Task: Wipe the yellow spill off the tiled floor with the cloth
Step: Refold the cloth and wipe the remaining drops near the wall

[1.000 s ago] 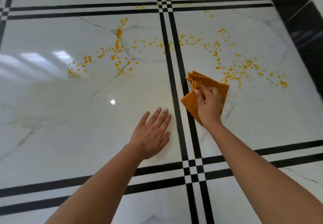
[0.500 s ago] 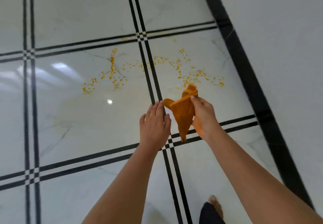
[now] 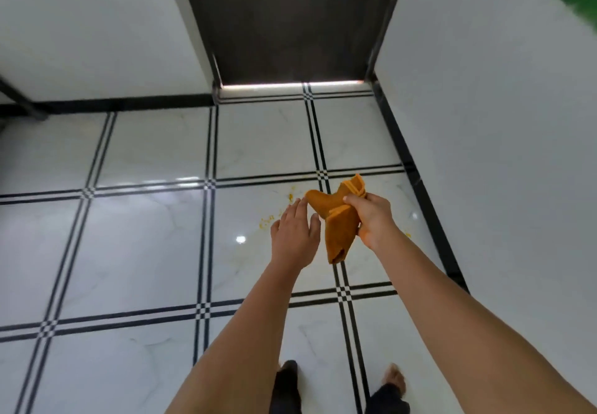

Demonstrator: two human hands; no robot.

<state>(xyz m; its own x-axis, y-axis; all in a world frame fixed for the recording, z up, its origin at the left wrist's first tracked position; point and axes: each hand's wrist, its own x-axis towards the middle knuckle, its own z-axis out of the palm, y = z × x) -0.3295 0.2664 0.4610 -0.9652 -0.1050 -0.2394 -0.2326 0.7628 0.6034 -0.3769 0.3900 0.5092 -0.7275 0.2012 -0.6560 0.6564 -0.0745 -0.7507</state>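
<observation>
at the bottom edge two feet (image 3: 392,378) stand on the tiled floor (image 3: 139,252), dark trouser legs above them, and both bare forearms reach forward from there. the left hand (image 3: 295,236) is held flat and palm down above the floor, its fingers (image 3: 298,208) straight and lying close together, the thumb out to the side; it grips nothing, and its fingertips come right up beside the cloth without clearly touching it. the right hand (image 3: 371,220) is closed around the bunched orange cloth (image 3: 339,229), thumb pressed across the front fold and the other fingers wrapped behind, hidden by the fabric. the cloth is off the floor, one end hanging down below the fist and a folded corner sticking up above it. just past the hands, yellow spill (image 3: 265,221) specks dot the glossy white tile, partly hidden by hands and cloth. farther off a dark door (image 3: 290,19) stands between white walls (image 3: 484,123).
</observation>
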